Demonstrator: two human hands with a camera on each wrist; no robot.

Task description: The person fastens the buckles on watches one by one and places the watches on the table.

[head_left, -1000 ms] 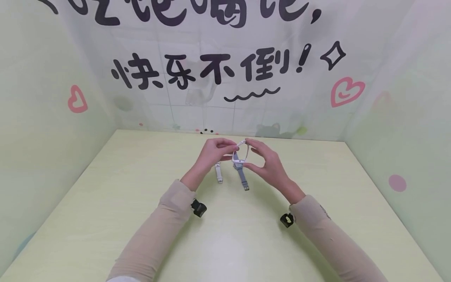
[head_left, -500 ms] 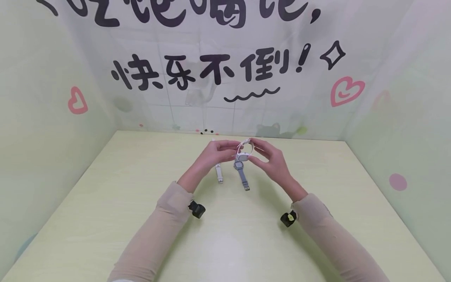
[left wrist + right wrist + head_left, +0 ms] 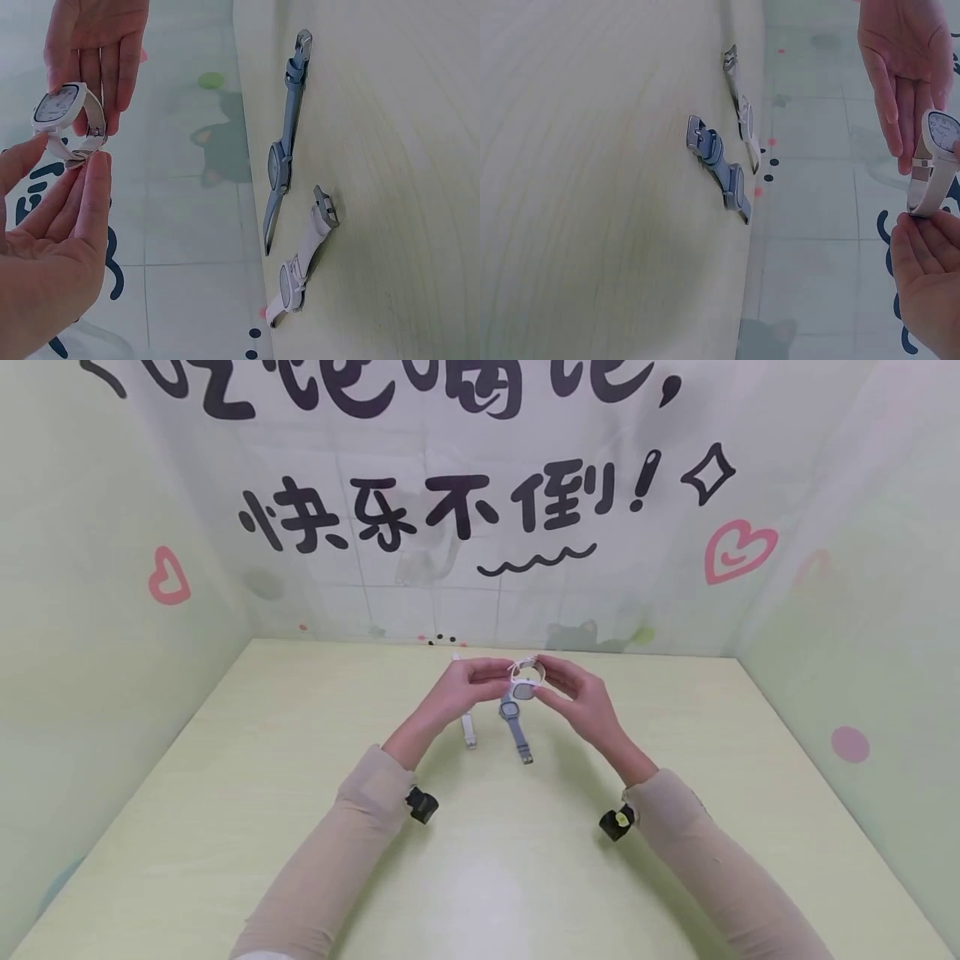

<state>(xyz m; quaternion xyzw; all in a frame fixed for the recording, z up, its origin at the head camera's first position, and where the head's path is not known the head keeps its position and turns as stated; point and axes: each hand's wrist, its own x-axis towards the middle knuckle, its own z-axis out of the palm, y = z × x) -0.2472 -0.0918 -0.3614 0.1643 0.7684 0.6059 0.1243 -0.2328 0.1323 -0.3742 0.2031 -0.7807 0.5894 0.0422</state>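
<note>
Both hands hold a white wristwatch (image 3: 524,677) in the air above a pale green table (image 3: 300,827); its strap is bent into a small loop. My left hand (image 3: 497,673) pinches the strap end near the buckle (image 3: 91,144). My right hand (image 3: 546,683) pinches the watch at its case (image 3: 939,133) and strap. Below them on the table lie a grey-blue watch (image 3: 514,723) and a second white watch (image 3: 468,727), both flat with straps undone. These two also show in the wrist views: grey-blue watch (image 3: 281,161) (image 3: 721,166), white watch (image 3: 300,266) (image 3: 742,120).
Pale walls close the table in at the back (image 3: 480,527), left and right, the back one with black lettering and pink hearts. A small black camera sits at each wrist (image 3: 422,804) (image 3: 617,823). Beige sleeves cover both forearms.
The hands have drawn closer together and risen slightly. The white watch's strap has gone from a wide open arc to a tight loop. The two watches on the table have not moved.
</note>
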